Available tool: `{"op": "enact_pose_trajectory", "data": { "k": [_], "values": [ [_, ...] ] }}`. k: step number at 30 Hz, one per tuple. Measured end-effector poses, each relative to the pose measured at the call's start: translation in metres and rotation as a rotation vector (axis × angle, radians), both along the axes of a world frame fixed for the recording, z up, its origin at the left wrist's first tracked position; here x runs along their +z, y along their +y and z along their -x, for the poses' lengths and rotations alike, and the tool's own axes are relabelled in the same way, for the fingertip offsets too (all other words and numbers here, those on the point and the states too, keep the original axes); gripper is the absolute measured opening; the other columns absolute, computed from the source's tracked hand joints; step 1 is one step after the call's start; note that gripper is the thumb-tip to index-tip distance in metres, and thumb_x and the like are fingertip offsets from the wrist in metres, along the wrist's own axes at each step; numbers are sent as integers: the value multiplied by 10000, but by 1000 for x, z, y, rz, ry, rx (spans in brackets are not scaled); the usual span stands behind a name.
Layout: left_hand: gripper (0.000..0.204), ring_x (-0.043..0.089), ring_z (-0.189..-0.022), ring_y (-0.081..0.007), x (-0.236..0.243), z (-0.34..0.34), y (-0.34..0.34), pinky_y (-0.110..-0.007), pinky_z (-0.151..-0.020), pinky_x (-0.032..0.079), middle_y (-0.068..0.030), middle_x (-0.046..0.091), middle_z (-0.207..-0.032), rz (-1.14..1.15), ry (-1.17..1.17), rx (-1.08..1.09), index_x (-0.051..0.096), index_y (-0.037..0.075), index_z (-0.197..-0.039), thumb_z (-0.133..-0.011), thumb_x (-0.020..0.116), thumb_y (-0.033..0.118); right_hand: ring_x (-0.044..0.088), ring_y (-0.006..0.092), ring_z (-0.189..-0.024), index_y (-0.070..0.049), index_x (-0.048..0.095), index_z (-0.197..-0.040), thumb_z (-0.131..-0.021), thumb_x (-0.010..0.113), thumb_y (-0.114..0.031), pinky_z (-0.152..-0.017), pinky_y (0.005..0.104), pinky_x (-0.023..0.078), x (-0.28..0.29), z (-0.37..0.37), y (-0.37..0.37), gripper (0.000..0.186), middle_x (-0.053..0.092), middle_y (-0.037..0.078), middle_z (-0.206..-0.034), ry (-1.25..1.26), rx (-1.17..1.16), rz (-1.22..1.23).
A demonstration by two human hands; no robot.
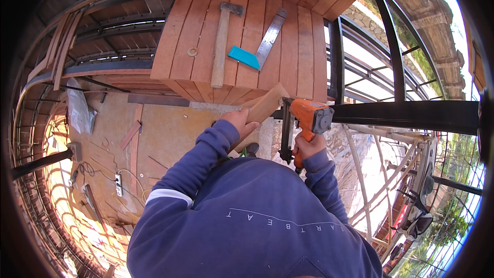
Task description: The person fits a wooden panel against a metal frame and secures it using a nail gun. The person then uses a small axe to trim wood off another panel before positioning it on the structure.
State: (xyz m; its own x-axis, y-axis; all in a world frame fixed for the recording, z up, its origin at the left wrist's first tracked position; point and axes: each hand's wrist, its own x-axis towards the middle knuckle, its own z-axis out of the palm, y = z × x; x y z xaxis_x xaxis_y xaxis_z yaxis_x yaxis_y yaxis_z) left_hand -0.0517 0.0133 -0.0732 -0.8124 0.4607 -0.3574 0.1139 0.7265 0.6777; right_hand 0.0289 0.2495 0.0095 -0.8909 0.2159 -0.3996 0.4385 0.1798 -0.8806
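Observation:
My left hand (239,122) is wrapped round a wooden board (266,104), which slants up to the right toward the front edge of a slatted wooden platform (177,46). In my right hand (311,147) is the grip of an orange and black nail gun (311,115). Its nose is close to the far end of the board; whether they touch I cannot tell. On the platform lie a hammer (221,46) with a wooden handle and a try square (269,41) with a turquoise stock and a metal blade. A small round ring (192,52) is left of the hammer.
A black metal beam (406,116) runs off to the right beside the nail gun, with poles and bracing below it. On the floor at left are wood strips (136,141), a power strip (119,185) with cords, and a clear plastic bag (80,110).

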Motion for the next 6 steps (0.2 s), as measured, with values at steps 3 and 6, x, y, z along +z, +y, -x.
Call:
{"op": "enact_pose_trajectory", "data": {
  "k": [3,6],
  "values": [
    [528,632,-867,-443,0,2,-1,-485,-786,503,-279,653,-909,7,-2,-15,527,-24,-1042,-878,617,470,561,144,-455,19,559,-905,-786,561,4,-414,287,446,0,1,-2,119,561,50,-600,19,-19,6],
    [518,642,-885,-415,-1,2,-1,-479,-801,505,-264,662,-928,28,1,-15,564,-11,-1080,-877,604,464,574,155,-463,20,562,-912,-792,568,-10,-429,282,458,-3,0,3,124,577,67,-610,18,25,-8]
  ]
}}
